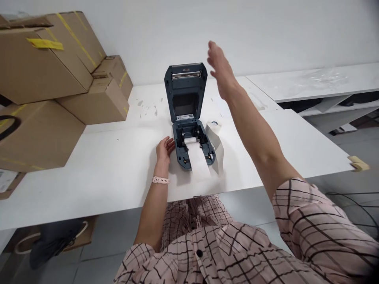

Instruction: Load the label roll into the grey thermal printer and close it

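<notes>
A dark blue label printer (178, 152) stands on the white table with its lid (185, 88) raised. Inside it sits a small label roll (190, 140), and a white paper strip (199, 161) runs from it over the printer's front edge. My left hand (165, 148) rests at the printer's left side, fingers loosely extended, holding nothing. Raised high to the right of the lid, my right hand (220, 65) has its fingers stretched out and is apart from the printer. Another roll of labels (213, 125) stands right of the printer, its loose strip (219, 154) trailing toward the front.
Cardboard boxes (100, 100) with yellow tape are stacked at the left of the table (112, 157). The wall rises behind. Clear plastic (325, 79) lies on the surface at the right. A yellowish wrap (359, 163) covers the table's right corner.
</notes>
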Available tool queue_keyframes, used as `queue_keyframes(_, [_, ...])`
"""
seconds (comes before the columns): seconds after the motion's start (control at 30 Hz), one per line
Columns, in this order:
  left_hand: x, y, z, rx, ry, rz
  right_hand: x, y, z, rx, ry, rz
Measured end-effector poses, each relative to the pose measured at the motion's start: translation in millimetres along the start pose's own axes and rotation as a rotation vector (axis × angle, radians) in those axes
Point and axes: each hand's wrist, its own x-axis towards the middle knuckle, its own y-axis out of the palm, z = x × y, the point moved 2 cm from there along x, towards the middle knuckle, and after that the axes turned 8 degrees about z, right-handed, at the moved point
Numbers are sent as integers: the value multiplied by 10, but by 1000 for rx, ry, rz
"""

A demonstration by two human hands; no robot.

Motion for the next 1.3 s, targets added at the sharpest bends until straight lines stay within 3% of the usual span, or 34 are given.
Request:
queue_keyframes(0.07, [6,-1,13,-6,2,6,261,81,-82,113,63,73])
queue_keyframes(0.17, [17,-4,42,-7,7,21,111,168,-103,205,-12,70])
queue_keyframes(0.27, [39,-4,66,18,28,16,-527,230,-30,133,-100,-7])
queue_keyframes(0.43, [28,12,33,115,41,36,-1780,545,-14,-100,-46,-89])
queue_keyframes(0.57, [-304,67,-22,287,235,162,-2341,831,-260,-125,84,-148])
queue_keyframes(0.7, [-805,146,75,380,224,351,-2451,883,-531,-63,210,-122])
queue_keyframes(0.8, [-987,157,156,382,164,360,-2437,833,-645,24,286,-10])
queue_keyframes(0.9, [-980,136,195,381,154,333,-2458,815,-663,80,373,52])
queue_keyframes(1.03, [-898,98,227,391,168,307,-2523,863,-637,188,422,15])
queue_keyframes(1.2, [-841,136,203,398,237,323,-2527,923,-686,204,366,-30])
queue_keyframes(1.3, [-931,151,218,426,272,297,-2515,947,-736,243,353,-64])
